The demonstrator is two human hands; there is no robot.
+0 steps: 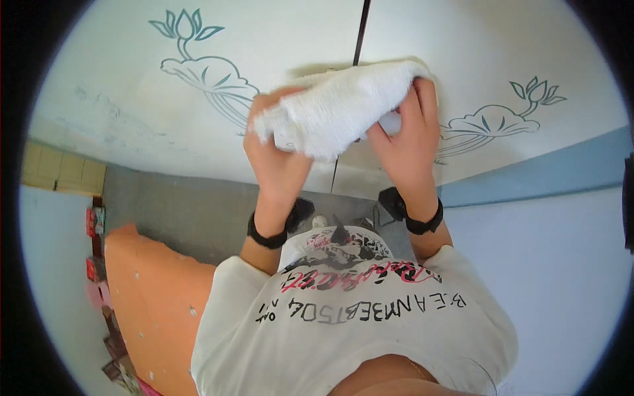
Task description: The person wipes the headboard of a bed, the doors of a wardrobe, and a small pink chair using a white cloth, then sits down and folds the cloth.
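A white towel, bunched and partly folded, is held up between both hands before a pale door panel with green lotus line drawings. My left hand grips the towel's left end, some of its fingers hidden behind the cloth. At the upper right corner, my right hand pinches the towel, with thumb and fingers curled around its edge. Part of something whitish shows under the cloth by my right hand; I cannot make out what it is.
A dark vertical seam splits the pale panels. A black band sits on each wrist. To the lower left stands an orange-covered surface, with red boxes beyond it. Grey floor lies below the panels, and a white wall rises at the right.
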